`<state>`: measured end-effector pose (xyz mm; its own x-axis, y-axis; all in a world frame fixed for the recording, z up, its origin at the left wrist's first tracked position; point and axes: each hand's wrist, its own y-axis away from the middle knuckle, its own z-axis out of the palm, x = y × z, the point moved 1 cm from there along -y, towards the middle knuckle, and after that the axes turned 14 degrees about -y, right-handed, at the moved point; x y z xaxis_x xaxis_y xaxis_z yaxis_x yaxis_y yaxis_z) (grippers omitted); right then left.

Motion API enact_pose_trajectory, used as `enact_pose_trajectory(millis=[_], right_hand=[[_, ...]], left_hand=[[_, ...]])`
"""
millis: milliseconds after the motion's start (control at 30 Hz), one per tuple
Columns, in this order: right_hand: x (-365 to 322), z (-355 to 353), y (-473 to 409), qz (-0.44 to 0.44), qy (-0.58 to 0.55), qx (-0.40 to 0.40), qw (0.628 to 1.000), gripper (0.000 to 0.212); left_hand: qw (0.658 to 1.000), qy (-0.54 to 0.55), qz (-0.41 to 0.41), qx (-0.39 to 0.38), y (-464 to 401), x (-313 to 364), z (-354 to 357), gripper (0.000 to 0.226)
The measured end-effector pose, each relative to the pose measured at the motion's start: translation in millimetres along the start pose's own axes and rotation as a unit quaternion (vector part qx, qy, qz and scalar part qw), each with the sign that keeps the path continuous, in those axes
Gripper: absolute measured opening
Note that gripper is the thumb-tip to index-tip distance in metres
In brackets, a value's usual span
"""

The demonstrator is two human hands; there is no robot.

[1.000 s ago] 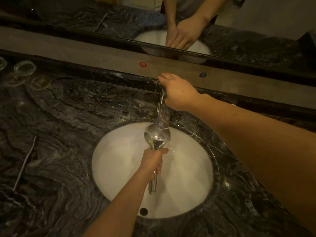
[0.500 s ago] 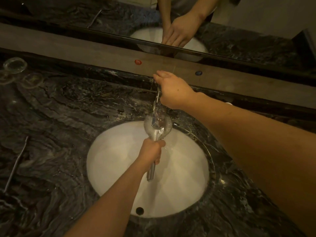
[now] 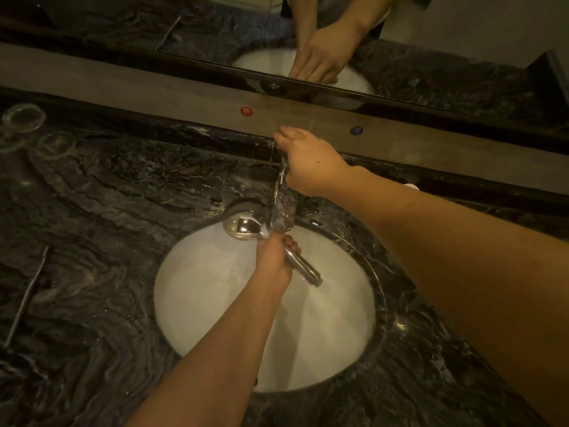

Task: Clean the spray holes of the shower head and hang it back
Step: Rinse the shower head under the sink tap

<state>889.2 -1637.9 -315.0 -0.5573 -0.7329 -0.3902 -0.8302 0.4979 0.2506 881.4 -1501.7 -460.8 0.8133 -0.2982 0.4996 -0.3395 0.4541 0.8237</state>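
Shower head was held by its handle in the curled fingers of the left hand, over the far rim of the white basin, beside the faucet spout. Right hand was laid on the faucet, fingers nearly straight, nothing seen gripped.

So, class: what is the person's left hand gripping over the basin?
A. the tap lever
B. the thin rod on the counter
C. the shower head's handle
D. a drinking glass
C: the left hand curls round the chrome handle of the shower head, under the tap.
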Motion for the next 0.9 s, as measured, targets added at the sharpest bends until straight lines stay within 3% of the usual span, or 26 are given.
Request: enact_pose_trajectory(millis=[100,233,300,500,733,900], right_hand=[[0,0,0,-0.002,0.001,-0.001,1.000,0.081],[1,0,-1,-0.004,0.003,0.003,1.000,0.079],[1,1,-1,-0.003,0.005,0.004,1.000,0.079],[1,1,-1,0.000,0.005,0.003,1.000,0.078],[0,-1,2,0.004,-0.001,-0.004,1.000,0.079],[-2,-2,2,0.007,0.001,0.001,1.000,0.080]], left_hand=[[0.998,0.063,-0.022,0.018,-4,12,9,0.006],[0.987,0.137,-0.027,-0.080,-8,28,9,0.075],[0.980,0.164,-0.015,-0.115,-9,33,6,0.086],[0.970,0.235,0.008,-0.054,-10,52,-9,0.043],[0.967,0.249,0.002,-0.052,-2,51,-40,0.047],[0.990,0.126,-0.018,-0.063,15,40,-43,0.034]])
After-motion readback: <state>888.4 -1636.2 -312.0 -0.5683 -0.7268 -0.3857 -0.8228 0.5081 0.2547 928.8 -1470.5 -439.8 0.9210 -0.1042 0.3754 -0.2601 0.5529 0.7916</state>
